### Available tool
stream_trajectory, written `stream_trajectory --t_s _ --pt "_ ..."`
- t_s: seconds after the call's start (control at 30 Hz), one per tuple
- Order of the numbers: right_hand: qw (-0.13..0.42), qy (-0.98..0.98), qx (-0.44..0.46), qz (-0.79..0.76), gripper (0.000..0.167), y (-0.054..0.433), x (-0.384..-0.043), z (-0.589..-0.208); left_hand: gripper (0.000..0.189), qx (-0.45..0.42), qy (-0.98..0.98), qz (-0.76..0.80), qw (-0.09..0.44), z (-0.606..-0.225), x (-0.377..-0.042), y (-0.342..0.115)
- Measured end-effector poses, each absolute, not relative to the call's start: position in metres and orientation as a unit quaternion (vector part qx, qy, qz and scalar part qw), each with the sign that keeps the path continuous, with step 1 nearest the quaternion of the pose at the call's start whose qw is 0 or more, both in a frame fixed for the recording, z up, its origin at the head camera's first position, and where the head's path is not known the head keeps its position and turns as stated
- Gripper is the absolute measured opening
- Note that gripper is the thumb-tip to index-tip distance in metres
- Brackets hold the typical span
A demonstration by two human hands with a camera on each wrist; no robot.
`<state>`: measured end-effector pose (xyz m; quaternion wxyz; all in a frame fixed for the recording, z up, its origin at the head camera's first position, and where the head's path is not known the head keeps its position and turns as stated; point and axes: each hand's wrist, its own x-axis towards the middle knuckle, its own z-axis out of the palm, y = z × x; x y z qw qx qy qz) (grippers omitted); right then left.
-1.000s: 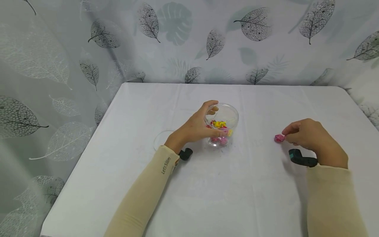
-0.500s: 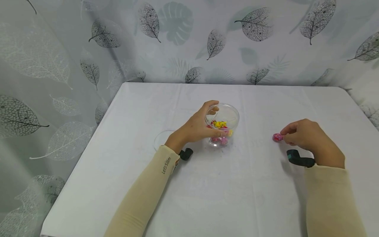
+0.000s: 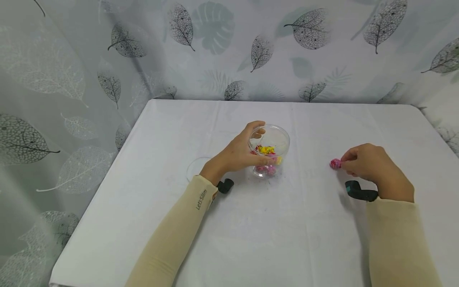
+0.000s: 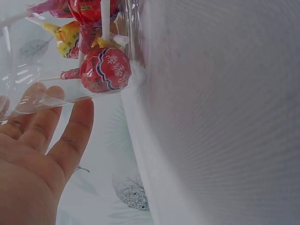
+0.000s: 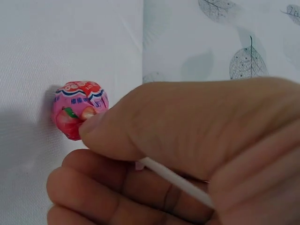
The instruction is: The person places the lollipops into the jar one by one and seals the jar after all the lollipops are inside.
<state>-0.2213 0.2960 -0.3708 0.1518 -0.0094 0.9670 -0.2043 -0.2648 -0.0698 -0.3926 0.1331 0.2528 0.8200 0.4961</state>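
My left hand [image 3: 234, 155] grips a clear plastic jar [image 3: 280, 139] from its left side, fingers and thumb round the wall. Inside the jar lie wrapped lollipops, among them a red lollipop [image 4: 107, 70] and a yellow lollipop [image 4: 69, 40], with white sticks showing in the left wrist view. To the right, my right hand [image 3: 373, 165] pinches a pink lollipop [image 5: 77, 105] just below its wrapped head. Its white stick [image 5: 178, 183] runs back under the thumb toward the palm. The head is close to the tablecloth; whether it touches, I cannot tell.
A thin clear round lid [image 3: 187, 171] lies on the white-covered table [image 3: 251, 239], partly behind my left wrist. A leaf-patterned curtain [image 3: 222, 59] hangs behind the table and along its left. Black wrist cameras, such as the right one [image 3: 360, 192], are strapped to both wrists.
My right hand has shifted slightly left with the pink lollipop, which has also risen a little in view. The left hand and the jar have stayed in place.
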Motion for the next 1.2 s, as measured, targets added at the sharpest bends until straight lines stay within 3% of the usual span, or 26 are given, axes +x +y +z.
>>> stream_trajectory --t_s 0.57,1.2 --pt "0.032 0.965 0.012 -0.262 0.030 0.285 -0.218 -0.363 0.101 0.264 0.815 0.499 0.131 -0.394 -0.266 -0.071" --pt "-0.035 0.942 0.006 -0.333 0.026 0.257 -0.203 -0.332 0.102 0.262 0.814 0.501 0.132 -0.395 -0.267 -0.070"
